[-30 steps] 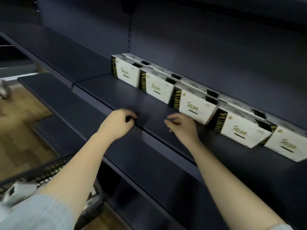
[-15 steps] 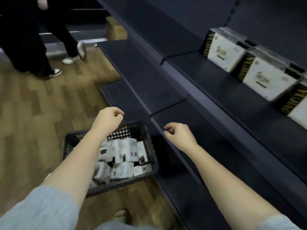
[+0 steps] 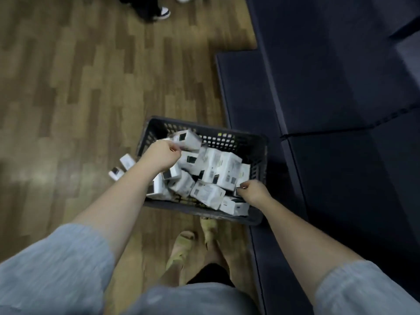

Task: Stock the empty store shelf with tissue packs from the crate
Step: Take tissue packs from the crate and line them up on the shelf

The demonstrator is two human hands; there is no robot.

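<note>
A: What step was in hand at that moment?

B: The reach into the crate [image 3: 236, 138], I'd judge. It sat on the wood floor [image 3: 68, 87] at lower centre of the frame, hard against the foot of the dark shelf [image 3: 341, 110] on the right. It was heaped with white tissue packs [image 3: 218, 171] lying at every angle.

A: And the hands?

B: The left hand [image 3: 162, 155] hung over the crate's left side with its fingers curled inward. It overlapped an upper pack [image 3: 186, 138] near the far wall, but the blur kept me from telling whether it gripped that pack or only hovered before it. The right hand [image 3: 253, 189] was at the crate's near right corner, fingers likewise curled, just beside a pack [image 3: 208, 193] at the front. I saw nothing clamped in it.

A: Anything outside the crate?

B: Two small packs [image 3: 121, 167] lay on the floor just left of it, partly hidden by the left forearm. Someone else's shoes [image 3: 164, 13] showed at the top edge.

A: How far along was the stocking?

B: The part of the shelf in view held nothing, and the crate was well filled, so I'd say plenty remained.

A: What did the next move call for?

B: Probably closing each hand on a loose top pack, lifting clear of the pile, then turning right toward the shelf. The jumble could let neighbours slide when one came out.
</note>
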